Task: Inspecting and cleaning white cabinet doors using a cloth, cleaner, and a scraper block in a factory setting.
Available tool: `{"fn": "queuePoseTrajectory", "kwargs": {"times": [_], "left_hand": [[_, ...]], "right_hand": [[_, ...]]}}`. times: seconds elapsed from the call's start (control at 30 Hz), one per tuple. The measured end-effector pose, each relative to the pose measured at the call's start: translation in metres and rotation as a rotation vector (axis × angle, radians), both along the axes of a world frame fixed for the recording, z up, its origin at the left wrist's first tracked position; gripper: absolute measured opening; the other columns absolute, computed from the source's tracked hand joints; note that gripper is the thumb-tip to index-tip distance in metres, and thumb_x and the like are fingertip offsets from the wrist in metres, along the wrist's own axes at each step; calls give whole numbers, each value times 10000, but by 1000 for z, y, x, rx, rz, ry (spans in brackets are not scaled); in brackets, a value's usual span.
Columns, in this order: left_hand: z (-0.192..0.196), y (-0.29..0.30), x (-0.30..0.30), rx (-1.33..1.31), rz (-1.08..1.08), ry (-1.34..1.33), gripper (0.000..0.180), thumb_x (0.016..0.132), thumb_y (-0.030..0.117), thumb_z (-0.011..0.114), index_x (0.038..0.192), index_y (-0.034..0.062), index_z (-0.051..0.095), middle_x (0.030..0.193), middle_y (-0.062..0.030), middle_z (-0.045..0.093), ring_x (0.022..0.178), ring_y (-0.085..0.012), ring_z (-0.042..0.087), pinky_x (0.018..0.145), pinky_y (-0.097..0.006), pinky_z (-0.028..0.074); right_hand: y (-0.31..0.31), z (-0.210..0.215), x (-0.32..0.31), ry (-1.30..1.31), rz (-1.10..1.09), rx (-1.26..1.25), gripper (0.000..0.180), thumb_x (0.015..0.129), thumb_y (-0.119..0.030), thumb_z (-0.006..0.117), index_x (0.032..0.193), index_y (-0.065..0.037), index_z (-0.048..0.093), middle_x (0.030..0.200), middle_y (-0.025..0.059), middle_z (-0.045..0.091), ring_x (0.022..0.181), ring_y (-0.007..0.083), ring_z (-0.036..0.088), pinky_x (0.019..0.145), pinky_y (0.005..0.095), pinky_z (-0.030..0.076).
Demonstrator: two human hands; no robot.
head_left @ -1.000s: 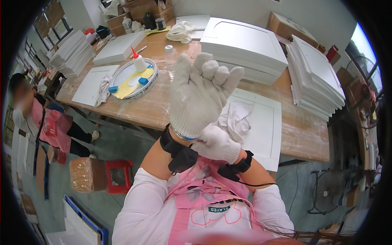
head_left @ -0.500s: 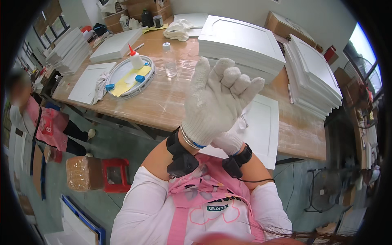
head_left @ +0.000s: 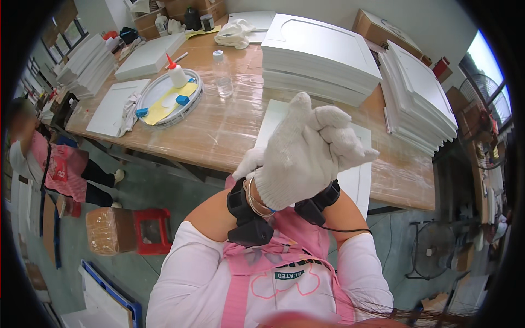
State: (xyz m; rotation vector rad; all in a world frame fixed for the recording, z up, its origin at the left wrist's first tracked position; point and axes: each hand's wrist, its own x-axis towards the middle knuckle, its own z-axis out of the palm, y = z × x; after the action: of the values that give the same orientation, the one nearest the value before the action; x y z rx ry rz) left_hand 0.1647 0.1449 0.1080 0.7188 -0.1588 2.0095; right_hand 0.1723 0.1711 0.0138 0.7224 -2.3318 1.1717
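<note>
My left hand (head_left: 309,156), in a white knit glove, is raised over the table edge, palm up. Its thumb stands apart from the loosely bent fingers, and nothing lies in it. Behind its wrist my right arm crosses to the left. Only a small gloved part of my right hand (head_left: 250,163) shows beside the left wrist; most of its fingers are hidden. Under both hands a white panel (head_left: 355,183) lies at the table's near edge. Each wrist wears a black strapped device.
On the wooden table (head_left: 219,134) are a round lid (head_left: 164,121) with a red-tipped bottle (head_left: 176,75), a clear bottle (head_left: 223,79) and stacked white panels (head_left: 322,60). A red stool (head_left: 152,246) stands on the floor near a person (head_left: 63,164) at left. A fan (head_left: 435,249) is at right.
My left hand has turned and shifted slightly right and down, its fingers now leaning right. My right hand has moved left, and part of it now shows beside the left wrist.
</note>
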Motion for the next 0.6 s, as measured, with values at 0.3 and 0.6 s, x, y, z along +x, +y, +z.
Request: {"fn": "queuePoseTrajectory", "kwargs": {"times": [0.3, 0.6], "left_hand": [[-1, 0, 22, -118, 12, -80, 620, 1057, 507, 318, 1117, -31, 621, 927, -157, 680, 925, -340, 676, 1056, -546, 418], [-105, -5, 17, -489, -283, 298, 507, 1008, 384, 423, 1290, -26, 525, 1041, -105, 662, 920, -233, 658, 900, -312, 482]], "right_hand": [[4, -6, 25, -90, 29, 6, 428, 958, -194, 628, 1348, -43, 541, 1298, 90, 605, 1192, 223, 565, 1005, 349, 471], [49, 4, 15, -189, 72, 10, 431, 966, -195, 616, 1360, -45, 530, 1316, 93, 593, 1209, 231, 554, 1019, 354, 460]]}}
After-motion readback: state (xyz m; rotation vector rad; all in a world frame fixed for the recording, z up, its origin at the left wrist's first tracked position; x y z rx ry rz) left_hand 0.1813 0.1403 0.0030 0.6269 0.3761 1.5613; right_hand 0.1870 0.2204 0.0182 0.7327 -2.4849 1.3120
